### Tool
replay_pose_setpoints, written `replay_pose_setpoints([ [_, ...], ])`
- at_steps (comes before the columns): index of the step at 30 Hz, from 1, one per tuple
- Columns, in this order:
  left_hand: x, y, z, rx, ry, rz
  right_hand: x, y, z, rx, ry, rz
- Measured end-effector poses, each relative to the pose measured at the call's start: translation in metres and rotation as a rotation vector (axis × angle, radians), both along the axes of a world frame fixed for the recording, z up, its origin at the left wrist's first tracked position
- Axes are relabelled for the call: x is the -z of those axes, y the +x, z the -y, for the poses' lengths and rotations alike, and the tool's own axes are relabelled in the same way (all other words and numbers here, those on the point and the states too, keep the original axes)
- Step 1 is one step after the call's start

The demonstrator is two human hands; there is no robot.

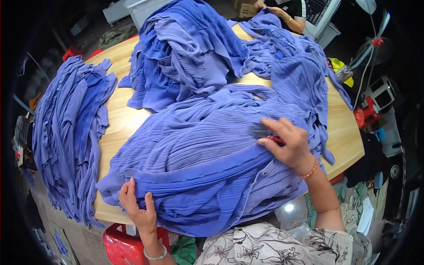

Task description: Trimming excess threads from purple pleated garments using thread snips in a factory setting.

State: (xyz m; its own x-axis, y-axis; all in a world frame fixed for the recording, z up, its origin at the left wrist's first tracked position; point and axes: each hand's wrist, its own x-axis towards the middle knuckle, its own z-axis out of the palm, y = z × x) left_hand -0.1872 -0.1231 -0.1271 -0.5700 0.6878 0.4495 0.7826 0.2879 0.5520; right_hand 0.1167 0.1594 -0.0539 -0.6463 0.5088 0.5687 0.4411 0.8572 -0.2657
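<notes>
A ribbed blue-purple cardigan (194, 137) lies spread before me, its long button band (198, 176) running from lower left to upper right. My left hand (139, 210) rests at the band's left end, thumb and fingers apart on the cloth. Over the right end of the band, my right hand (289, 143) is closed on a small dark tool with a red part, seemingly thread snips (261, 130); motion blurs the blades. Below the band, a second edge with small buttons (244, 194) curves toward the right hand.
More blue-purple garments lie on the wooden table (121, 119): a tall heap (185, 53), a left stack (68, 137) over the edge, and a right pile (296, 66). Across the table, another person's hand (279, 12) touches cloth. A red stool (121, 245) stands below.
</notes>
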Motion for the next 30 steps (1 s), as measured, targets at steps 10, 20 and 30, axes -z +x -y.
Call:
replay_pose_setpoints([
  [10,-0.003,0.013,-0.015,-0.005,-0.022,-0.01,0.011,0.023,-0.01,0.175,-0.029,-0.053],
  [20,0.014,0.008,-0.01,-0.069,-0.056,-0.204,0.033,0.063,-0.052,0.417,-0.107,-0.095],
  [30,0.023,-0.004,-0.007,-0.093,-0.072,-0.279,0.052,0.089,-0.061,0.461,-0.353,-0.232],
])
